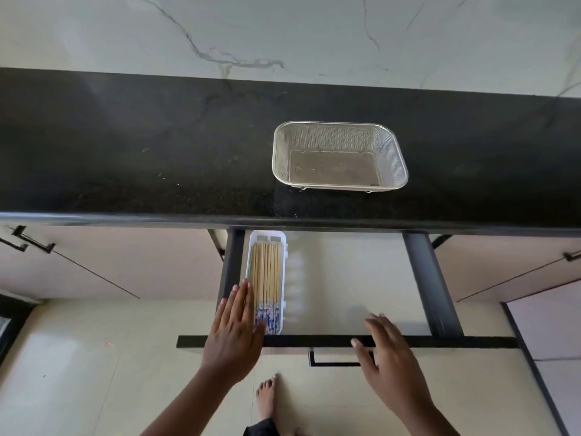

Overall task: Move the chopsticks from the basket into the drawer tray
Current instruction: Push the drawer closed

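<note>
A steel mesh basket (339, 133) stands on the black counter with nothing in it. Below, the drawer (345, 278) is pulled out. At its left side lies a narrow white tray (284, 247) holding several wooden chopsticks (265, 275) with blue-patterned ends, laid lengthwise. My left hand (234, 335) lies flat with fingers together along the tray's left edge, over the drawer's front left corner. My right hand (386, 350) hovers open over the drawer's front panel (440, 341), fingers spread, holding nothing.
The black granite counter (157, 152) runs across the view, with a marble wall behind. A dark handle (333, 361) hangs on the drawer front. Closed cabinet doors with handles flank the drawer. My bare foot (267, 398) stands on the cream floor below.
</note>
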The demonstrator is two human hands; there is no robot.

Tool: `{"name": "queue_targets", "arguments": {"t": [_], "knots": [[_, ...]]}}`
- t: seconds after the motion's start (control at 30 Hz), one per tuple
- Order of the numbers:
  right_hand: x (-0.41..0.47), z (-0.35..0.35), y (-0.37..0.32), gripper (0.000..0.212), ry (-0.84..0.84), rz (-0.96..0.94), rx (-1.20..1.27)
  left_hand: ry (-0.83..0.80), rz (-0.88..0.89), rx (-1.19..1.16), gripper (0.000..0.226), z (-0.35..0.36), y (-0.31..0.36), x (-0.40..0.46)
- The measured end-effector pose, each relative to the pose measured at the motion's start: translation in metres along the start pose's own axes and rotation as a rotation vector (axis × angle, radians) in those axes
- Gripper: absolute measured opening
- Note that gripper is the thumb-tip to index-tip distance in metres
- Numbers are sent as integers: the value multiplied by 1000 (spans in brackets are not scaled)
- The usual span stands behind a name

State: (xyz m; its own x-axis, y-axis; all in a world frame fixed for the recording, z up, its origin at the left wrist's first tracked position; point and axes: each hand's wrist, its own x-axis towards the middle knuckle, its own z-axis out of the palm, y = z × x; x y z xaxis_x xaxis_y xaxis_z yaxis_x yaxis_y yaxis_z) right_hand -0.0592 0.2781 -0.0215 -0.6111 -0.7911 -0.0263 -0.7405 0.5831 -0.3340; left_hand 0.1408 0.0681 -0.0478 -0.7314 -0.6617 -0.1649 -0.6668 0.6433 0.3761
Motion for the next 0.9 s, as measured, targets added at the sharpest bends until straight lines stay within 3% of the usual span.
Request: {"name": "queue_targets", "arguments": {"t": [0.17,0.53,0.9], "knots": [[-8,4,9,73,-45,-117,-74,1,60,55,73,4,2,-4],[26,1,11,75,-76,-151,-125,16,75,143,69,-2,1,26],[84,-2,12,38,141,-112,-72,56,103,144,73,2,8,50]]}}
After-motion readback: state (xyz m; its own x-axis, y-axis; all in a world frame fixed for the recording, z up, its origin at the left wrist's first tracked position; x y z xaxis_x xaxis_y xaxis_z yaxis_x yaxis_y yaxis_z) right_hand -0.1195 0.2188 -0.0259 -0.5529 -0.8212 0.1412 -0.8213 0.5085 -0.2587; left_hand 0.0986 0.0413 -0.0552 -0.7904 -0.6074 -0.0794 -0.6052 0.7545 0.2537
